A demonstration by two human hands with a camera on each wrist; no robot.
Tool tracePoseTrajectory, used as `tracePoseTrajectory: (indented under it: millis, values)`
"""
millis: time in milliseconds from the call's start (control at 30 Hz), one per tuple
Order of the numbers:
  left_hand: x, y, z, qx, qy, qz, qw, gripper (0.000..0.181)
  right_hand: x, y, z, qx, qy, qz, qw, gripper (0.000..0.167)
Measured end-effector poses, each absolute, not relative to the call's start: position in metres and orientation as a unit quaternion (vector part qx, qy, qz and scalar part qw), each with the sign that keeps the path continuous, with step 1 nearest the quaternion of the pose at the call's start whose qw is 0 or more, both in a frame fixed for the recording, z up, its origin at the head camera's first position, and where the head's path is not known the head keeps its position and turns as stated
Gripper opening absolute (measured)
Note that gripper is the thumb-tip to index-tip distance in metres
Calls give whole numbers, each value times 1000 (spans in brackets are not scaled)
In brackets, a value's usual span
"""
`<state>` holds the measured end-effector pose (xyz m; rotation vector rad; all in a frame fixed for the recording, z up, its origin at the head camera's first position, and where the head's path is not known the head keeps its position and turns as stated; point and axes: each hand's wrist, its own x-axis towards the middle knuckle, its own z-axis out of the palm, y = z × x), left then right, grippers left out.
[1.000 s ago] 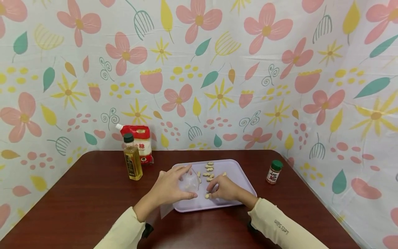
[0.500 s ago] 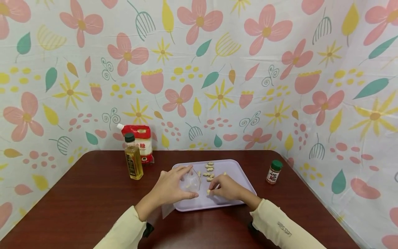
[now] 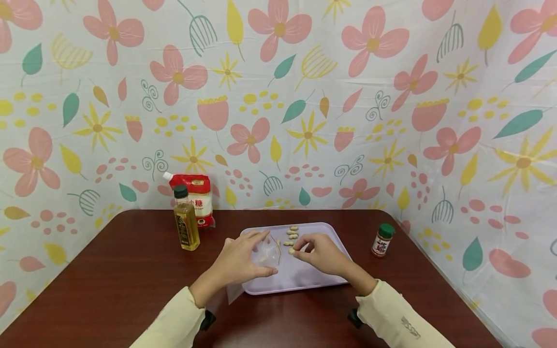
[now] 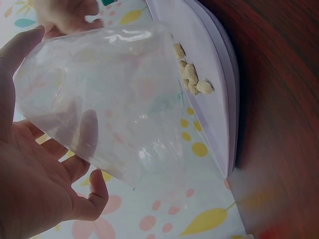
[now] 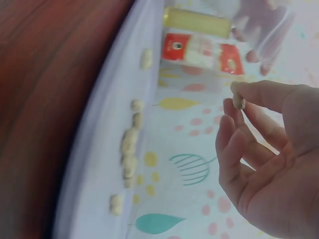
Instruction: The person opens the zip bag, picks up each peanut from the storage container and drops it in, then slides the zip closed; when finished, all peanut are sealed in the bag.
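A clear plastic bag (image 3: 267, 252) is held by my left hand (image 3: 236, 261), thumb and fingers spread around its mouth, over the left side of the lilac tray (image 3: 300, 280). In the left wrist view the bag (image 4: 114, 99) spans between the thumb and fingers of the left hand (image 4: 45, 184). My right hand (image 3: 324, 253) pinches a peanut (image 3: 291, 251) between thumb and fingertips, just right of the bag. The right wrist view shows that peanut (image 5: 239, 102) in the fingers of the right hand (image 5: 279, 159). Several peanuts (image 3: 293, 232) lie on the tray.
An oil bottle (image 3: 187, 227) with a dark cap stands back left, before a red and white sugar bag (image 3: 203, 200). On the right stands a green-capped jar (image 3: 382, 240). A floral curtain (image 3: 278, 106) hangs behind the brown table (image 3: 130, 270).
The right hand has moved away from me and slightly right, bringing the pinched peanut up from the tray's near part. The left hand and bag have barely moved.
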<state>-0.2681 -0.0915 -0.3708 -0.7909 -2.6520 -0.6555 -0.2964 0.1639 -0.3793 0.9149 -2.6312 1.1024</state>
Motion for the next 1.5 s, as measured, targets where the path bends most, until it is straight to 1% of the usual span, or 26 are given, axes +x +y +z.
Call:
tracePoseTrajectory:
  millis: [200,400,633,767,1033,1233,1500]
  values:
    - [-269,-91,-373,-270,-924,-225,155,89,-286,156,-368,289,-865,391,127,4]
    - [-271,-91,-374,-269,-922,-234,150,85,-278,147,-358,286,-851,411,159,5]
    - [-272,-90,-374,-270,-920,-242,150,83,-272,135,-350,311,-836,427,151,8]
    - [-270,-90,-374,-272,-918,-244,153,82,-271,128,-348,318,-834,422,155,7]
    - [-269,-90,-375,-275,-915,-249,158,81,-270,121,-347,309,-841,423,138,7]
    - [-269,-89,-374,-275,-914,-255,156,81,-270,125,-348,299,-844,420,146,7]
    - [-269,-89,-374,-266,-919,-250,150,81,-283,133,-355,277,-837,450,142,10]
